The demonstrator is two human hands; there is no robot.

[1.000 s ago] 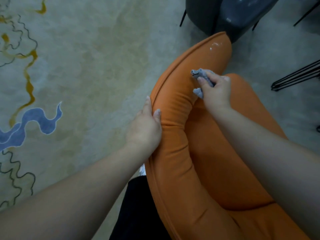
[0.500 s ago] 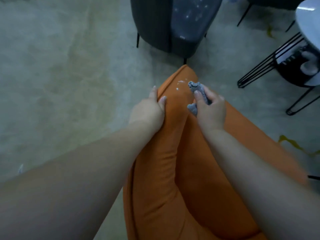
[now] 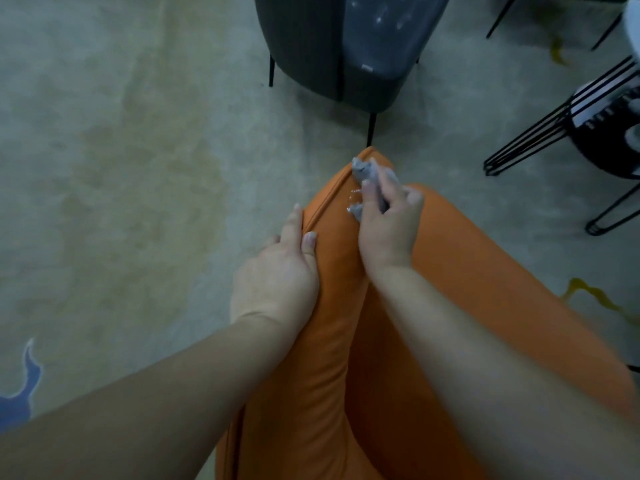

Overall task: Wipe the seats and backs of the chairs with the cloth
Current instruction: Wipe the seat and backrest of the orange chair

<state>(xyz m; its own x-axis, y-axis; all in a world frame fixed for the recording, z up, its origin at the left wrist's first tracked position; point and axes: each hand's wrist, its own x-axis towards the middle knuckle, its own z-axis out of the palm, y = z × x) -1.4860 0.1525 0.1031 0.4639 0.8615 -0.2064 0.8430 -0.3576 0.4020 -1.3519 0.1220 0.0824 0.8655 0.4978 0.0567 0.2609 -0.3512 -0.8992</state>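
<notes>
While the right hand (image 3: pixel 388 230) gripped a crumpled grey cloth (image 3: pixel 372 174) with its fingers curled round it, it pressed that cloth against the far end of the orange chair (image 3: pixel 332 341), on the rounded top edge of the padded back. One bunch of cloth stuck out beyond the thumb toward the tip of the chair back, and a smaller bit showed below the thumb, just beside a few small white specks (image 3: pixel 354 192) on the orange fabric. The left hand (image 3: pixel 277 278) lay on the left side of the same padded edge, near the right hand but apart from it. Its thumb rested on top of the padding and its fingers reached along and over the outer seam; how far they wrapped round the back could not be told. Both bare forearms came in from the near edge of the view, crossing over the orange seat and back.

Beyond the tip of the orange chair stood a dark grey chair (image 3: pixel 311 46) with thin black legs, its seat dotted with pale marks. At the right edge were black wire legs (image 3: pixel 540 133) of other furniture. All of it stood on a pale carpet (image 3: pixel 138 168) with blue and yellow wavy patterns.
</notes>
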